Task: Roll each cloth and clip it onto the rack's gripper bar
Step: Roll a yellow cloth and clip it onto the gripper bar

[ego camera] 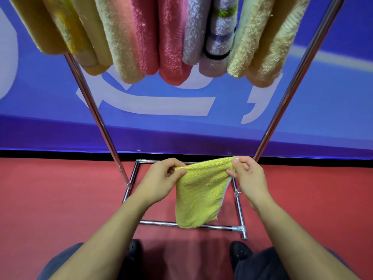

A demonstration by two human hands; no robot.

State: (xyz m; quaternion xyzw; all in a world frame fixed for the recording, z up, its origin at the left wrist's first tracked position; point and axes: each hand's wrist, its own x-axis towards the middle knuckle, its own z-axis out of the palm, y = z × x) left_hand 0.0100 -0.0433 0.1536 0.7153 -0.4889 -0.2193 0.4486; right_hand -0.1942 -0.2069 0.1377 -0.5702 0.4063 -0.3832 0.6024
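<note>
A yellow terry cloth [198,196] hangs in the air in front of me, spread between both hands. My left hand [161,179] pinches its top left corner. My right hand [248,178] pinches the top right corner a little higher. The cloth droops down unrolled, with a white edge along its right side. Above, several rolled cloths [153,37] in yellow, beige, pink, lilac and striped colours hang side by side from the top of the chrome rack [96,114]. The bar that holds them lies outside the frame.
The rack's two slanted chrome poles frame my hands, and its rectangular base [238,207] lies on the red floor [60,199] below the cloth. A blue banner with white lettering [181,128] stands behind. My dark shoes [240,251] stand near the base's front bar.
</note>
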